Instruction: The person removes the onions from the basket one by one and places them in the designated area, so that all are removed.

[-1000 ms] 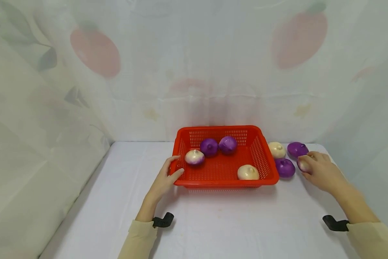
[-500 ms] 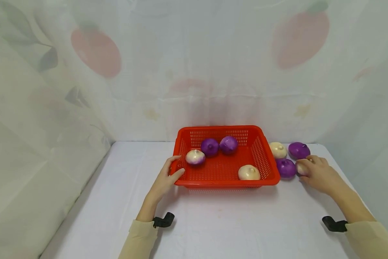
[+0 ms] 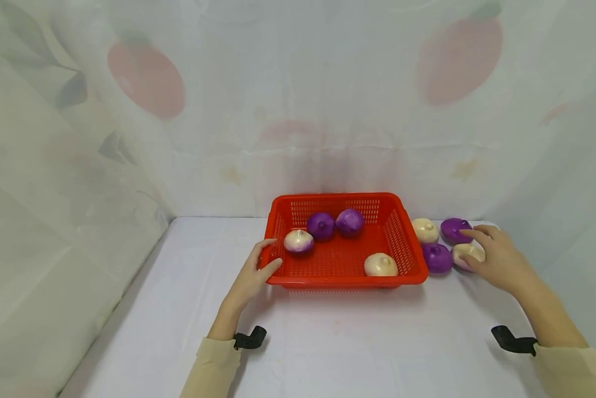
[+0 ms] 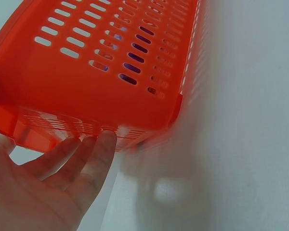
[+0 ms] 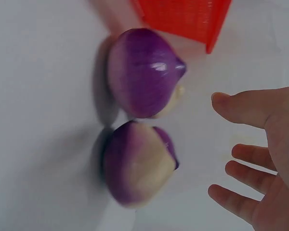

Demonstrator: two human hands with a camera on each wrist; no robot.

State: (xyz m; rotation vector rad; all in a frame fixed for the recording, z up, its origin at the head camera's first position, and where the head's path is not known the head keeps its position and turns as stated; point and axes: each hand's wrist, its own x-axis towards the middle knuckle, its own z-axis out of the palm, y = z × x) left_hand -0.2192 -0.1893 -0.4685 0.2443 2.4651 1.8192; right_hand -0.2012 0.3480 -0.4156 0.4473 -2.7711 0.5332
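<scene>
My left hand (image 3: 247, 277) grips the left side of a red plastic basket (image 3: 344, 280); thumb and forefinger reach over the rim. In the left wrist view, the other fingers (image 4: 97, 161) lie along the basket's slotted outer wall. My right hand (image 3: 500, 260) hovers with fingers spread beside a white-and-purple onion (image 3: 464, 255) on the table. A gap separates the hand from this onion in the right wrist view, and nothing is in its grasp. Around it sit a purple onion (image 3: 437, 258), another purple onion (image 3: 454, 230) and a white onion (image 3: 425, 230).
Inside the basket are two purple onions (image 3: 349, 222), a white-and-purple onion (image 3: 298, 241) at left and a white onion (image 3: 380, 265) at front right. The table (image 3: 337, 342) has a white cover. Printed curtains (image 3: 298, 99) hang behind and at the sides.
My right hand has let go of the white-and-purple onion, which now rests against the purple one. Its fingers have spread and drawn back slightly to the right. The left hand stays on the basket.
</scene>
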